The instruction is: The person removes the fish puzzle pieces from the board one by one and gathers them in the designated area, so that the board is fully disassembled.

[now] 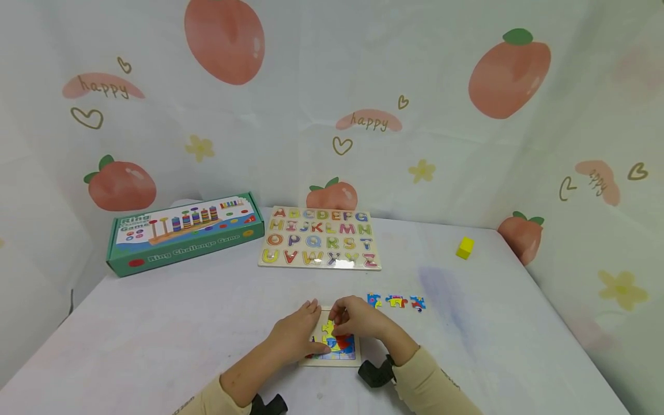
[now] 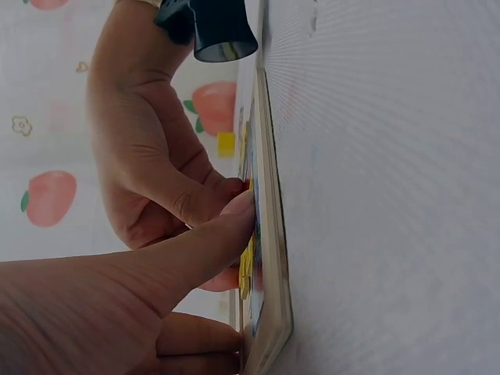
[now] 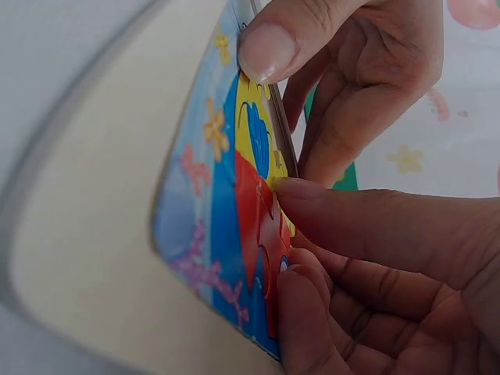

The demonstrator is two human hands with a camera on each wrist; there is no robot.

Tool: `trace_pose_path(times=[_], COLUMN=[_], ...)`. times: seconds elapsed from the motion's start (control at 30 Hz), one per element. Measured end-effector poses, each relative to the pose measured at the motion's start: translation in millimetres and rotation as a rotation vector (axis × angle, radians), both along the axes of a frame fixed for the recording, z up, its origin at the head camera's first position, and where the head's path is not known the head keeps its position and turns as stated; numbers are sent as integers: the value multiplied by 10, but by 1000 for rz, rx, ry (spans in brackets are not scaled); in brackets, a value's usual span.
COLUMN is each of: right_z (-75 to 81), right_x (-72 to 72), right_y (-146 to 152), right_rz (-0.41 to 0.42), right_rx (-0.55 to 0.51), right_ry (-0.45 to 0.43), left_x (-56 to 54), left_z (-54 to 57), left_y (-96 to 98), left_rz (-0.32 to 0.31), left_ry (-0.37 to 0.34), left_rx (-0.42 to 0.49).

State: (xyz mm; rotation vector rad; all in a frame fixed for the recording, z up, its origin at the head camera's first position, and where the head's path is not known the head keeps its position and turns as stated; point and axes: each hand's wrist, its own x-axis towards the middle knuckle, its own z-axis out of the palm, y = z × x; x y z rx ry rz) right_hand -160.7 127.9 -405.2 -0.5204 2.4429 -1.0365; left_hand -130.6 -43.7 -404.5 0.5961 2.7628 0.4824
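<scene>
A small jigsaw puzzle board (image 1: 339, 363) with a pale wooden rim lies near the table's front, partly filled with blue, red and yellow pieces. My left hand (image 1: 295, 334) rests on its left side. The left thumb (image 2: 234, 215) presses straight on the picture, and the other fingers reach toward the far rim. Over the board, my right hand (image 1: 360, 320) pinches a yellow puzzle piece (image 2: 246, 269) between thumb and fingers; the piece is largely hidden by them. Its other fingertips (image 3: 301, 301) touch the red part of the picture.
Beyond the right hand lie three loose puzzle pieces (image 1: 396, 301) in a row. An alphabet board (image 1: 320, 238) lies at the back, beside a green ring game box (image 1: 187, 233). A yellow block (image 1: 465, 248) stands at the back right.
</scene>
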Motion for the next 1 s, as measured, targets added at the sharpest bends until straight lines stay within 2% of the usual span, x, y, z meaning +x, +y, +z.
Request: trace_pose_path(times=[0.3,0.7,0.83,1.0], right_z=[-8,2,-23,-58], right_x=[-7,-28,-56,-114], right_y=[4,43,72,142], right_rz=[-4,-12,-10,-16], right_rx=[8,-92,-145,-259], right_ry=[-11,-68,-109,-209], left_x=[-4,-12,-10,-14], left_z=[-26,-32,-43,-47], left_y=[-7,-10,-10,-6], left_rz=[3,-3,-3,0], left_ry=[-15,-7,-9,-10], left_rx=[9,12,9,7])
